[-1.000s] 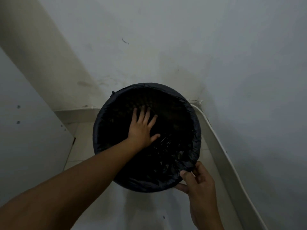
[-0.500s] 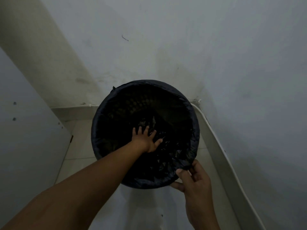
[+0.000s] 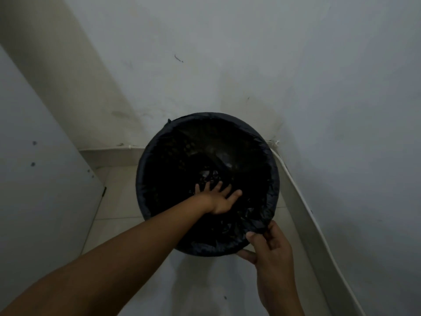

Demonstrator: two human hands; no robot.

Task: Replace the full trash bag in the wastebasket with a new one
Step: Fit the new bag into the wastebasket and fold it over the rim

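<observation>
A: Black plastic all round: the trash bag [image 3: 259, 226] lines the wastebasket [image 3: 205, 248], its edge folded over the rim. The basket sits on the tiled floor [image 3: 114, 201] in the corner where the walls [image 3: 227, 65] meet.

B: And the hands?

A: The left hand [image 3: 219, 199] reaches down inside, fingers spread flat against the liner. The right hand [image 3: 271, 249] pinches the folded edge at the near right of the rim, thumb over the top.

B: So which step is this?

A: I'd judge it's seating the fresh liner. The plastic looks crumpled and slack near the bottom, though it is too dark in there to be sure nothing lies inside.

B: What comes next?

A: Probably pressing the plastic down to the base while the rim is held steady, then tugging the fold even all round so it won't slip in.
</observation>
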